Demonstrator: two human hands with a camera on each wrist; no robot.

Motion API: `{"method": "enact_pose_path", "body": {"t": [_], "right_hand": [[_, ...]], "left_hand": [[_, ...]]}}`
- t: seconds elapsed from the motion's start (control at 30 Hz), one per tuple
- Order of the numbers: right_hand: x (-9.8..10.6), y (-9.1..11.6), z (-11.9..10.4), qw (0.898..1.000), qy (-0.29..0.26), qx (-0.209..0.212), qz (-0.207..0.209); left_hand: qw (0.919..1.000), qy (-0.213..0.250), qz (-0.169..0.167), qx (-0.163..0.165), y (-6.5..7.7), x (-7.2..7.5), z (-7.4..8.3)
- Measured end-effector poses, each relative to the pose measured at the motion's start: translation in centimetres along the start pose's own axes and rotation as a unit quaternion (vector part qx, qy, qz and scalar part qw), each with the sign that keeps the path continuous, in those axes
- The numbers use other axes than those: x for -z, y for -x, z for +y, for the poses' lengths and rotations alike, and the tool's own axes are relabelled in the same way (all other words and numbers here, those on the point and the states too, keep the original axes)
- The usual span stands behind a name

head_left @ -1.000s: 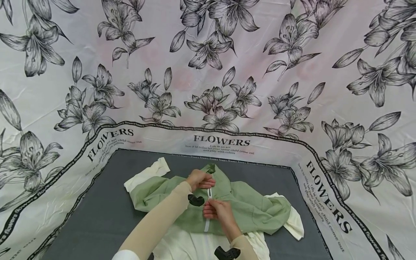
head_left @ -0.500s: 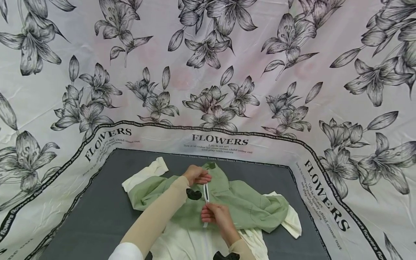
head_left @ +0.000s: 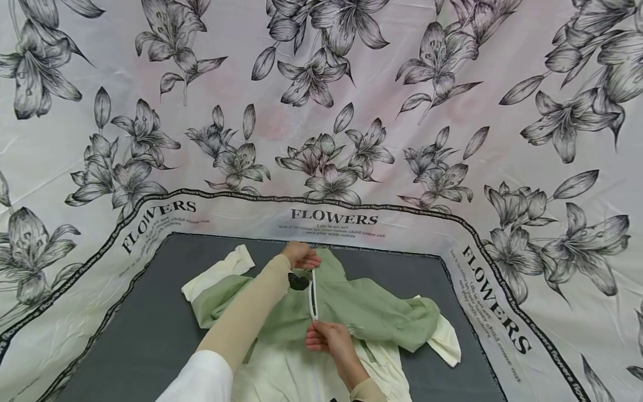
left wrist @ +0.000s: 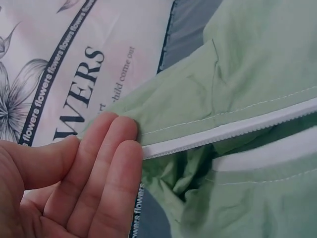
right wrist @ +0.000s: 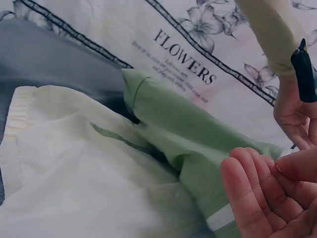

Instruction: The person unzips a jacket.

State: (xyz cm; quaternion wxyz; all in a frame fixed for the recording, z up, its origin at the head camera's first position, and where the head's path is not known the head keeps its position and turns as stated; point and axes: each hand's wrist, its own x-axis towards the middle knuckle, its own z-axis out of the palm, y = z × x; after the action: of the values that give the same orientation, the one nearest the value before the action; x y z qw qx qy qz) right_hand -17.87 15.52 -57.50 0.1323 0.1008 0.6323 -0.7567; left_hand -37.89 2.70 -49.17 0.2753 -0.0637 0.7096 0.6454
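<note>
A green-and-cream zip jacket (head_left: 372, 304) lies spread out, its green upper part lifted along the front zipper (head_left: 314, 290). At the upper end, my left hand (head_left: 301, 257) pinches the zipper's edge near the collar; in the left wrist view, thumb and fingers of that hand (left wrist: 84, 183) meet at the white tape. Lower down, my right hand (head_left: 331, 339) pinches the zipper where its two sides come together. The zipper gapes between the hands. In the right wrist view my right hand's (right wrist: 262, 193) fingertips hide what they pinch.
Beneath the jacket is a dark grey surface (head_left: 145, 312) bordered by white cloth with lily prints and FLOWERS lettering (head_left: 334, 216). Cream sleeve ends (head_left: 221, 271) stick out at both sides. The jacket's cream lower part (head_left: 281, 368) lies nearest me.
My left hand has moved up and away with the zipper's top edge, and my right hand slightly down. The zipper gap between them is longer and the green cloth is pulled tauter.
</note>
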Motion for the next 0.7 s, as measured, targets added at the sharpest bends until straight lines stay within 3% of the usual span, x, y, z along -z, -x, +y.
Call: {"method": "enact_pose_path", "body": {"t": [0.47,0.7], "right_hand": [[0.3,0.8,0.6,1.000,0.004,-0.009,0.003],[0.5,1.3,0.4,1.000,0.000,-0.007,0.007]], "left_hand": [[0.9994,-0.023,0.024,0.005,-2.0,0.4,2.3],[0.9994,-0.013,0.032,0.008,-2.9,0.3,2.3]]}}
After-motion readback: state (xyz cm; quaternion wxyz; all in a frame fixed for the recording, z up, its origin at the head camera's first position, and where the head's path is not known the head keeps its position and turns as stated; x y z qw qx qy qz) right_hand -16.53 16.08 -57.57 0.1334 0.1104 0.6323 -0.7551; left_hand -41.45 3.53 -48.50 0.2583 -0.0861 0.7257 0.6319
